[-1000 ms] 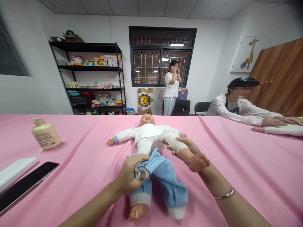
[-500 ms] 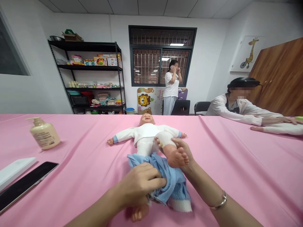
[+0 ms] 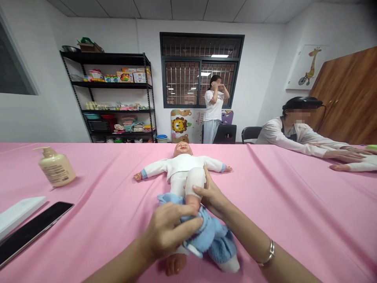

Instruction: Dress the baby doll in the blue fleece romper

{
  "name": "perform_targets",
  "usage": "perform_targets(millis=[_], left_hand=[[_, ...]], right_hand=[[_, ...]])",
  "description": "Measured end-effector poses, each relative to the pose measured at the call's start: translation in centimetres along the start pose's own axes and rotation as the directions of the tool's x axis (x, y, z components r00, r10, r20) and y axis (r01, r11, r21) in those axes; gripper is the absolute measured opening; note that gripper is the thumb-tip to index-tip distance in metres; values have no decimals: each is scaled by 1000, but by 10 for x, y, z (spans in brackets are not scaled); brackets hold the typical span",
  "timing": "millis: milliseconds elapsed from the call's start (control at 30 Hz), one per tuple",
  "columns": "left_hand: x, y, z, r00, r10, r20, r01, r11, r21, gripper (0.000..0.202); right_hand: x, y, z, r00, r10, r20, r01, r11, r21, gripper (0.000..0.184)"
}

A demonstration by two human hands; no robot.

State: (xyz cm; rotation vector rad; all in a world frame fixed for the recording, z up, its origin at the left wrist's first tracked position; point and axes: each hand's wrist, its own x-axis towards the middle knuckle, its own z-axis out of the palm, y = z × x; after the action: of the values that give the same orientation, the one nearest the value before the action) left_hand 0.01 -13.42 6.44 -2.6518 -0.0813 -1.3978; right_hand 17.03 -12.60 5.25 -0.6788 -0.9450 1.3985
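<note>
A baby doll (image 3: 183,169) lies on its back on the desk (image 3: 294,204), which has a pink cloth, with its head away from the person and its arms spread. It wears a white top. One leg is raised and bent, and the other foot (image 3: 175,264) lies on the desk near the lower edge of the view.

The right hand (image 3: 212,196) is closed around the raised leg, just under the knee. A metal bracelet (image 3: 269,253) is on that wrist. The left hand (image 3: 172,228) is closed on a blue fleece garment (image 3: 213,236), holding it against the same leg. The garment is bunched around the doll's lower body.

Left of the doll, a pump bottle (image 3: 55,168) stands on the desk, and a phone (image 3: 29,232) lies beside a white flat box (image 3: 19,212). At the right, a seated person (image 3: 294,133) has both hands on the desk. Further back, another person (image 3: 213,110) stands in front of the window (image 3: 200,70).
</note>
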Motion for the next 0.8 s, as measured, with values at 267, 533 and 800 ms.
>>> perform_targets(millis=[267, 533, 800], left_hand=[[26, -56, 35, 847, -494, 193, 508, 861, -28, 20], [22, -98, 69, 713, -675, 190, 682, 731, 34, 12], [20, -100, 42, 620, -540, 569, 665, 747, -16, 39]], right_hand=[[8, 9, -19, 992, 124, 4, -123, 987, -105, 61], [8, -4, -55, 958, 165, 236, -61, 918, -392, 60], [24, 11, -72, 991, -73, -113, 6, 864, -504, 31]])
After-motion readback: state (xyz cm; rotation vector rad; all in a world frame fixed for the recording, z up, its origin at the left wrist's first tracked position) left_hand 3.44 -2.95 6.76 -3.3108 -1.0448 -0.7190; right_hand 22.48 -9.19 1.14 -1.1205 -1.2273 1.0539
